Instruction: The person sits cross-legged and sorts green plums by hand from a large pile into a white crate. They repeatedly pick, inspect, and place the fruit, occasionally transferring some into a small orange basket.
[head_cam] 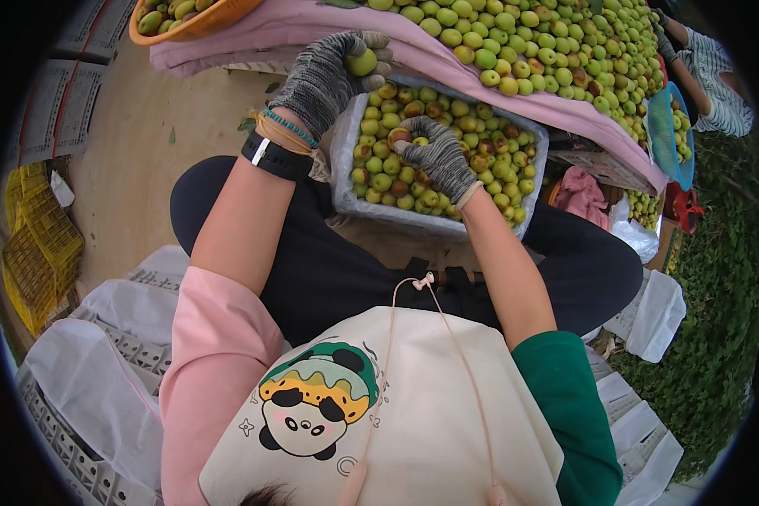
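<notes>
My left hand (pixel 332 73), in a grey knit glove, holds a green jujube-like fruit (pixel 362 62) in its curled fingers. It is above the far left corner of a crate (pixel 405 218) lined with clear plastic. Green fruit (pixel 386 166) with reddish-brown patches fills this crate between my knees. My right hand (pixel 439 155), gloved the same way, is over the middle of the crate, with thumb and forefinger around a reddish-brown fruit (pixel 399 136). Beyond the crate, more green fruit (pixel 525 47) is heaped on a pink cloth (pixel 420 44).
An orange basket (pixel 196 25) of fruit stands at the far left. Yellow crates (pixel 41 253) and lined grey crates (pixel 95 373) lie to my left. On the right are a blue basket (pixel 667 136), a plastic bag (pixel 632 228) and another person (pixel 711 82) with gloved hands.
</notes>
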### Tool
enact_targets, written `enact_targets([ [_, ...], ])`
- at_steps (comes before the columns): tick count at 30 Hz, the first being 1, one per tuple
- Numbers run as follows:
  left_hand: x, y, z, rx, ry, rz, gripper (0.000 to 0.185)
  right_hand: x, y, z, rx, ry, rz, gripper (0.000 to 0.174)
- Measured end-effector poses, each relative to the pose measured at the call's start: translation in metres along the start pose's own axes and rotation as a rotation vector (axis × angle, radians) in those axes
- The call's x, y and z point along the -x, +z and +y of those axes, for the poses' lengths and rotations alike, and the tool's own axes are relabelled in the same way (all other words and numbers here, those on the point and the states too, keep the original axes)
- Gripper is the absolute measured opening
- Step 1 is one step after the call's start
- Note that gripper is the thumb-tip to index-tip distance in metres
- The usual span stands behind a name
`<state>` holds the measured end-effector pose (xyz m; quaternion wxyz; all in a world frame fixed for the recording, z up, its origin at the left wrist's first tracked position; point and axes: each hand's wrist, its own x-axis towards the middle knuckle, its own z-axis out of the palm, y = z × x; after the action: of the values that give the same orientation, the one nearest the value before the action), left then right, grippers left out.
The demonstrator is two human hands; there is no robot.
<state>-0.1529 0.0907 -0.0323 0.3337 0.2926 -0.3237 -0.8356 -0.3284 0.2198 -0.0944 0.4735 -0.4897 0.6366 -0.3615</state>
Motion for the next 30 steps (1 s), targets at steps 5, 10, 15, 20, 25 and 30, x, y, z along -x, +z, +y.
enact_targets([
  [5, 0.010, 0.024, -0.014, -0.341, -0.218, -0.026, 0.034, 0.034, -0.029, -0.032, -0.345, -0.139, 0.077, 0.038],
  [10, 0.017, 0.052, -0.040, -0.676, -0.334, -0.165, 0.039, 0.043, -0.038, -0.044, 0.088, -0.355, 0.265, 0.036],
  [15, 0.018, 0.057, -0.046, -0.911, -0.120, -0.257, 0.047, 0.050, -0.040, -0.042, -0.082, -0.364, 0.249, 0.035],
  [20, 0.017, 0.051, -0.044, -0.894, -0.125, -0.304, 0.046, 0.053, -0.040, -0.045, 0.037, -0.362, 0.249, 0.036],
  [25, 0.008, 0.024, -0.019, -0.567, -0.244, -0.194, 0.041, 0.036, -0.026, -0.028, 0.467, -0.242, 0.208, 0.040],
  [30, 0.001, -0.003, 0.012, -0.239, 0.104, 0.079, 0.040, 0.004, 0.006, 0.009, 0.804, -0.107, -0.064, 0.046],
])
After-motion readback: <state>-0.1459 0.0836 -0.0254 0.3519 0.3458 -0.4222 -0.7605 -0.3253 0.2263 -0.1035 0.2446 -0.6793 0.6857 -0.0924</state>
